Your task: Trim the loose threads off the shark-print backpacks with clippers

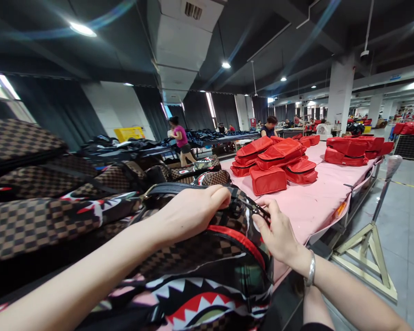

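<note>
At near end of pink table (333,181), pinching patterned backpack (210,271) by its edge with right hand (279,234), curling left hand (200,212) over top; cannot tell around what. Right of table: open floor (405,225), metal stand (374,227).

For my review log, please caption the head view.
Left hand curled on a checkered bag, right hand pinching its upper edge; red bags heaped on the pink table beyond.

Remotely I count one left hand (200,210), one right hand (279,233) — with one shark-print backpack (221,271) under them — one silver bangle (311,269), one triangular-based stand (381,200).
</note>
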Action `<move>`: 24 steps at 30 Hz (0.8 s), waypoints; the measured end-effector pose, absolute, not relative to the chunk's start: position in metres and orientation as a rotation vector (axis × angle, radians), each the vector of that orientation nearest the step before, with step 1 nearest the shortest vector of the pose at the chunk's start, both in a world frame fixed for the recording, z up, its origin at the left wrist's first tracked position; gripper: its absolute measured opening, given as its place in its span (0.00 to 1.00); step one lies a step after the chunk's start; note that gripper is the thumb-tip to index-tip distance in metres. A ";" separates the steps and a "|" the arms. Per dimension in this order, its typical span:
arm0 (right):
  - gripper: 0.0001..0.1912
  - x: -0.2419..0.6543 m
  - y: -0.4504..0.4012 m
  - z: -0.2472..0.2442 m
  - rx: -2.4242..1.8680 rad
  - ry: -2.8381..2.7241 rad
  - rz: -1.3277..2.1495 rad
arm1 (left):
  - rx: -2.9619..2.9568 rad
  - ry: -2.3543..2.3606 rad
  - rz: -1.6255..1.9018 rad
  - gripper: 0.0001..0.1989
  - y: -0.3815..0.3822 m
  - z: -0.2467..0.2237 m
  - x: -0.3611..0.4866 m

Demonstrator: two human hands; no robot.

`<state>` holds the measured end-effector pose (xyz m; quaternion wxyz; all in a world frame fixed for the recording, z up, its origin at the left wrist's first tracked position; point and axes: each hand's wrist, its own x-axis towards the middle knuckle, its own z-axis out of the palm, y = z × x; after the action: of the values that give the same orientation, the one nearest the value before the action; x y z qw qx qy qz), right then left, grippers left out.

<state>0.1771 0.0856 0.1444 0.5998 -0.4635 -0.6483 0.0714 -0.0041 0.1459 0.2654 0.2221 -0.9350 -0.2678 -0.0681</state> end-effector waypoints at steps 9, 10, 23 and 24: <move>0.07 0.178 0.082 0.164 -1.179 -1.802 -0.218 | -2.497 -0.774 -0.212 0.09 0.145 0.262 -0.001; 0.06 0.177 0.082 0.169 -1.210 -1.827 -0.252 | -2.498 -0.776 -0.206 0.09 0.144 0.262 -0.001; 0.06 0.182 0.082 0.172 -1.046 -1.772 0.106 | -2.500 -0.797 -0.485 0.09 0.125 0.262 -0.011; 0.08 0.186 0.083 0.164 -1.000 -1.693 0.215 | -2.472 -0.791 -0.640 0.10 0.124 0.257 -0.019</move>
<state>0.1859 0.0830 0.1641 0.5494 -0.4224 -0.7153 0.0907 -0.0194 0.1236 0.2572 0.2323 -0.8995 -0.2877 -0.2329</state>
